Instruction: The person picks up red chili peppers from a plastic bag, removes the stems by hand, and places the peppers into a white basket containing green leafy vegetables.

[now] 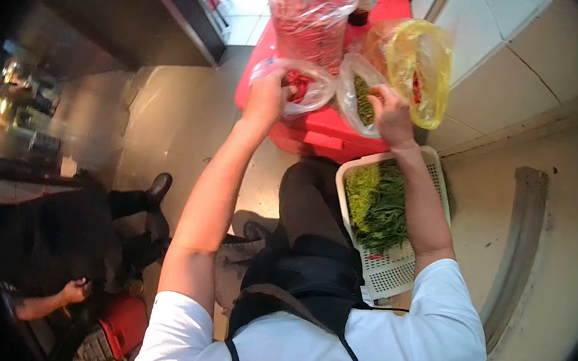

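Note:
My left hand (269, 93) is at the left rim of a clear plastic bag (321, 90) with red pieces (299, 85) inside; its fingers curl into the opening, their tips hidden. My right hand (390, 114) is over another clear bag (354, 69) that holds small green pieces (363, 99). Its thumb and fingers are bent together at that bag's right side, and what they pinch is too small to name. Both bags rest on a red surface (321, 125). Behind them stands a large clear bag of reddish pieces (309, 24).
A yellow bag (439, 63) stands right of my right hand, by the tiled wall (512, 69). Below is a pale basket (390, 282) of leafy greens (387, 203). A dark bottle (361, 11) stands at the back. Another person in dark clothes (57, 236) is at the left.

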A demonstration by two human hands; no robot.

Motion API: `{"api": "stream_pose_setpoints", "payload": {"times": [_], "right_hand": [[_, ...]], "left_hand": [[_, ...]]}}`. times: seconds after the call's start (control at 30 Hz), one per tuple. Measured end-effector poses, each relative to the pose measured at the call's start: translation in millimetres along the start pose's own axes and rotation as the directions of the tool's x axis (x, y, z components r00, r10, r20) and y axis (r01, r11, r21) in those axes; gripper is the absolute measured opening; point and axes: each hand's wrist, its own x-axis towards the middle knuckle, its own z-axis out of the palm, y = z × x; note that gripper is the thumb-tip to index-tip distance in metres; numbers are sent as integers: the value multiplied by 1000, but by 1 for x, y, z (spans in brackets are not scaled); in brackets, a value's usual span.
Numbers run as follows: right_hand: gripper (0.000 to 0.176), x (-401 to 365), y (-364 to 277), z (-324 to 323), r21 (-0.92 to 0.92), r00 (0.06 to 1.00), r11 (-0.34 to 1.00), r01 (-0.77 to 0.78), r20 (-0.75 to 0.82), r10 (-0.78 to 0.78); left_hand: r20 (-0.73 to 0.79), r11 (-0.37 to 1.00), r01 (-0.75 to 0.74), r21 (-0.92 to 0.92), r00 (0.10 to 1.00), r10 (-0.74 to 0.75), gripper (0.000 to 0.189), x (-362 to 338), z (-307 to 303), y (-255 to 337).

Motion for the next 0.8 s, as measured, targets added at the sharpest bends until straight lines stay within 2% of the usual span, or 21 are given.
{"api": "stream_pose_setpoints", "payload": {"times": [0.1, 0.17, 0.23, 0.27, 0.37, 0.47, 0.57, 0.63, 0.7, 0.77, 0.8], "right_hand": [[10, -2, -20, -4, -30, 995, 998, 55, -82, -57], [9, -5, -23, -9, 86, 993, 996, -9, -120, 19], [11, -3, -22, -26, 18, 972, 992, -123, -199, 124], [11, 1, -20, -35, -14, 957, 985, -174, -238, 165], [16, 28, 1, -59, 25, 882, 957, -290, -382, 277], [22, 63, 89, -33, -239, 913, 884, -402, -179, 367], [24, 86, 106, -3, 20, 916, 940, -340, -221, 336], [25, 96, 50, -1, -124, 975, 971, -205, -114, 192], [25, 103, 8, 19, -123, 933, 936, -329, 109, 342], [25, 103, -11, 37, -135, 935, 948, -289, 173, 310], [24, 102, 4, 58, -113, 956, 968, -223, 168, 240]], "left_hand": [[51, 995, -4, 97, 999, -1, 21, 13, 20, -14], [-19, 996, -64, 57, 998, 65, 26, 11, 16, -2], [-53, 997, -59, 47, 997, 61, 28, 7, 12, 3], [-99, 994, -110, -20, 989, 107, 28, 5, 8, 9], [-176, 986, -139, -92, 977, 121, 28, -1, -4, 24], [-206, 981, -187, -50, 963, 173, 27, -15, -8, 46], [-114, 967, -72, -246, 992, 44, 26, -42, -1, 66], [-71, 956, -36, -291, 997, 15, 28, -51, 4, 74], [-41, 940, -17, -340, 999, 3, 31, -52, 13, 82], [-43, 925, -14, -379, 999, -2, 34, -47, 17, 83], [-42, 923, -14, -385, 999, -2, 35, -45, 18, 82]]}}
